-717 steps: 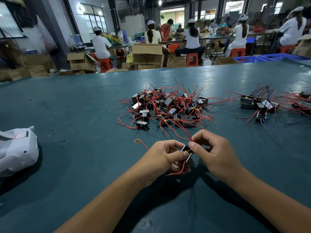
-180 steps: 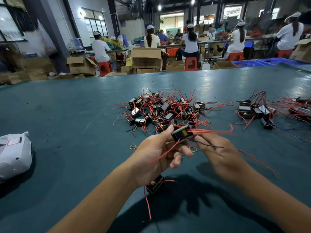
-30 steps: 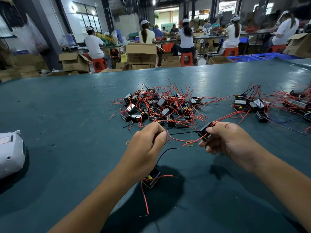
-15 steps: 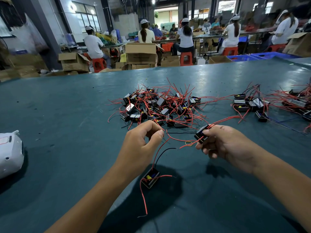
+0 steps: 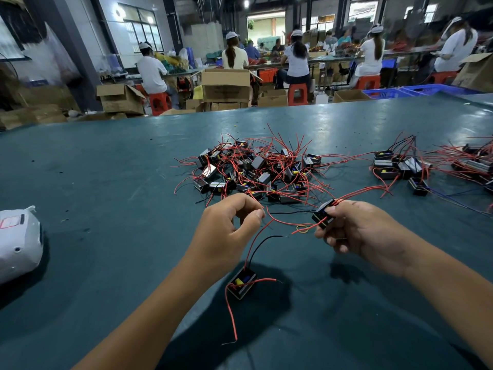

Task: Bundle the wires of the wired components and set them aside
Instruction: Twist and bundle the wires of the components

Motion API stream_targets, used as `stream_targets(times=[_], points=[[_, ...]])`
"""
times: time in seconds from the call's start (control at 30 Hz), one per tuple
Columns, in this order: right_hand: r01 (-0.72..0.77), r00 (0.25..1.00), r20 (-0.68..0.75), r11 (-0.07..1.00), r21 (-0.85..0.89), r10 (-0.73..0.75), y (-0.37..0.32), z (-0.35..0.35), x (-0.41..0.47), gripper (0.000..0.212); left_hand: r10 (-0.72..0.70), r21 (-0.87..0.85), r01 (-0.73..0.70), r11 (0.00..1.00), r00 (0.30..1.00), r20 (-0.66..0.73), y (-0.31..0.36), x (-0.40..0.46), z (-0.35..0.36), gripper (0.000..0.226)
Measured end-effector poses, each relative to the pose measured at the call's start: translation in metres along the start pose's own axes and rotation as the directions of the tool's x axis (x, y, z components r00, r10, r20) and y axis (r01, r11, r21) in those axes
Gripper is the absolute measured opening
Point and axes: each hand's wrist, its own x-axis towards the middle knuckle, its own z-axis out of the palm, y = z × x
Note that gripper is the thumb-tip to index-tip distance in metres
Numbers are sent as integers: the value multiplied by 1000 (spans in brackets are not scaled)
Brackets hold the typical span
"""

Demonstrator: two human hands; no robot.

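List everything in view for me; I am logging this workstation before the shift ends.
Table: one, teal, fills the foreground.
Loose pile of components: many, black with red wires, table centre.
Second pile: several, black with red and black wires, right side.
Component on table: one, black, red and black wires, under the left wrist.
Held component: one, black, red wires.
Rubber band: one, yellow, between the hands.
White device: one, left edge.
Left hand: pinches a red wire.
Right hand: grips the held component.
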Motion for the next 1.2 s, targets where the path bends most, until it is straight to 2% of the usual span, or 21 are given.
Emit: stream_targets(times=[0.37, 0.43, 0.5, 0.57, 0.63, 0.67, 0.7, 0.73, 0.77, 0.8, 0.83, 0.9, 1.03, 1.13, 1.2], points=[[-30, 999, -11, 1000, -5, 30, -1, -1, 2, 20, 112, 104, -114, 988, 993, 26, 2, 0, -4, 12], [-25, 1000, -9, 1000, 3, 25, 0, -2, 2, 19, 70, 44, -71, 996, 997, 21, 2, 0, -4, 11], [-18, 1000, -3, 1000, 3, 18, 0, -2, 2, 19, -12, -105, 17, 994, 999, 42, 3, 0, -3, 12], [-8, 1000, 6, 1000, 0, 8, 0, -2, 2, 21, -89, -281, 101, 954, 994, 58, 5, 2, -2, 14], [9, 1000, 13, 1000, -7, -8, 0, -3, 2, 22, -150, -355, 162, 921, 987, 63, 6, 3, -2, 15], [18, 1000, 12, 1000, -13, -17, 0, -3, 2, 22, -145, -325, 156, 933, 988, 57, 5, 3, -2, 15], [26, 1000, 10, 999, -22, -26, 1, -3, 2, 22, -100, -221, 105, 970, 994, 34, 4, 2, -2, 14], [32, 999, 8, 999, -36, -32, 1, -3, 2, 22, -8, -47, 9, 999, 1000, 4, 1, 2, -3, 12], [34, 999, 10, 998, -51, -34, 2, -4, 2, 22, 102, 141, -99, 985, 995, -17, 0, 2, -3, 12], [29, 999, 16, 997, -70, -28, 2, -5, 3, 22, 189, 255, -177, 950, 982, -21, -1, 1, -3, 12], [16, 999, 29, 995, -95, -13, 2, -7, 3, 21, 222, 281, -209, 937, 975, -15, -1, 1, -2, 12], [-28, 995, 87, 977, -213, 48, 1, -16, 1, 17, 210, 215, -208, 954, 978, 14, 0, 1, -1, 11], [-75, 960, 185, 828, -556, 211, -4, -43, -8, 14, 220, 271, -267, 925, 957, 190, 2, -4, 9, 14], [-78, 946, 178, 725, -684, 270, -9, -54, -13, 30, 235, 282, -306, 909, 937, 259, 5, -7, 16, 14], [-118, 929, 130, 613, -781, 345, -15, -59, -15, 43, 244, 296, -327, 897, 927, 284, 6, -8, 19, 13]])
